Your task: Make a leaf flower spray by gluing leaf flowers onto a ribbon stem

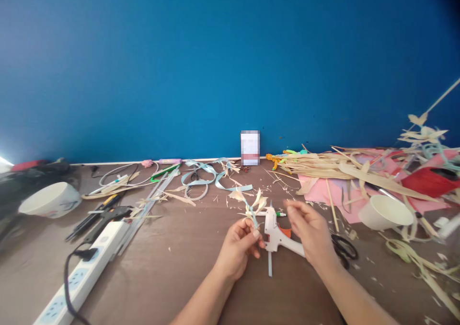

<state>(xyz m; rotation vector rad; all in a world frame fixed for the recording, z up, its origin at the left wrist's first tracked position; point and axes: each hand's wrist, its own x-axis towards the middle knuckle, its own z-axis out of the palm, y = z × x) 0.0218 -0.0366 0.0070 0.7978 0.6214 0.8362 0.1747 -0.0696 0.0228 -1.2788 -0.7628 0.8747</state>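
Observation:
My left hand (242,243) pinches the stem of a small pale flower (254,203), which looks made of dried husk with light-blue wrapping on its stem. Just right of it lies a white glue gun (273,236), with an orange trigger and a glue stick (270,265) sticking out of its back end. My right hand (311,226) hovers by the gun's handle, hiding the handle's end. Its fingers are pressed together; anything between the tips is too small to make out. A green-and-white pen (280,214) lies behind the gun.
Black scissors (345,248) lie beside my right wrist. Husk strips (323,164) pile on pink paper (332,193), near a white cup (386,212). Leftward are a power strip (86,267), a white bowl (50,200) and clear glue sticks (143,210). Blue ribbon (201,171) curls behind.

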